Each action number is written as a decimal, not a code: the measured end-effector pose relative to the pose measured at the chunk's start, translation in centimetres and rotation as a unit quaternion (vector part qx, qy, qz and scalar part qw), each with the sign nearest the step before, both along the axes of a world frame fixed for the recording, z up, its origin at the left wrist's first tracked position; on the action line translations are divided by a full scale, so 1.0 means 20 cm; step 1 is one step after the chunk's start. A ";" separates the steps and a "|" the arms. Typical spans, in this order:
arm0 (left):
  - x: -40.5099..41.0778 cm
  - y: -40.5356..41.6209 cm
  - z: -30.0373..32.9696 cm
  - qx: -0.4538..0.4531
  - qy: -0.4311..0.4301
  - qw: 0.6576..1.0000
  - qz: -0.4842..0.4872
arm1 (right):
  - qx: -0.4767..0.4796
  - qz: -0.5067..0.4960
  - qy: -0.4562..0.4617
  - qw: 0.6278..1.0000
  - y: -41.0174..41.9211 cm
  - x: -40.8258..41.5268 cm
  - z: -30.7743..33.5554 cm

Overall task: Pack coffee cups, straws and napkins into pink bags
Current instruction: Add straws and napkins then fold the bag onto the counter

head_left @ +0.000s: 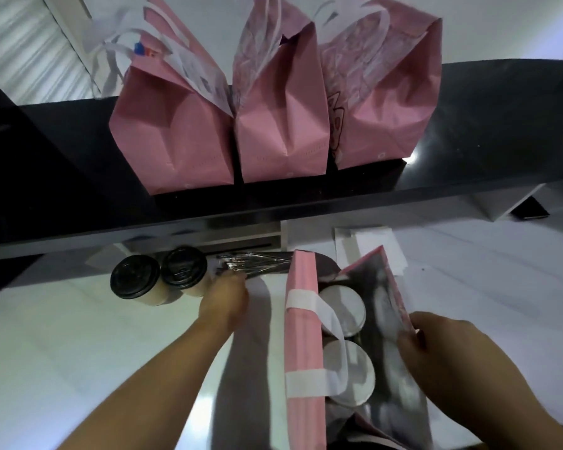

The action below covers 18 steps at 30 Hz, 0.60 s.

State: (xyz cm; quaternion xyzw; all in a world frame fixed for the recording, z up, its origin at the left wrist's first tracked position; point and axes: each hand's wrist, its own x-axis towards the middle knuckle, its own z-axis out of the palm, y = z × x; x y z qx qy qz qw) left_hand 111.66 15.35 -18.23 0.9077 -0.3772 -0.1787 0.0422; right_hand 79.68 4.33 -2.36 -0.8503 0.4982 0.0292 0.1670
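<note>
An open pink bag stands on the white counter in front of me, with two white-lidded cups inside it. My right hand grips the bag's right rim and holds it open. My left hand reaches to a pile of wrapped straws lying left of the bag; its fingertips touch the pile, and whether they hold a straw is hidden by blur. Two black-lidded coffee cups stand left of the straws. White napkins lie behind the bag.
Three pink bags with white handles stand side by side on a raised black ledge behind the counter. The white counter stretches to the left of my arm. A dark object sits under the ledge at the right.
</note>
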 end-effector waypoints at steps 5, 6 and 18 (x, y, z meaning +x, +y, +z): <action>0.06 -0.05 -0.09 0.020 -0.032 0.999 -0.009 | -0.004 0.005 0.012 1.000 0.01 0.03 0.00; 0.07 -0.06 -0.10 0.019 -0.034 0.999 -0.009 | -0.003 0.006 0.014 1.000 0.01 0.03 0.00; 0.08 -0.07 -0.05 0.038 -0.009 0.997 -0.073 | 0.004 -0.003 -0.013 1.000 0.02 0.05 0.00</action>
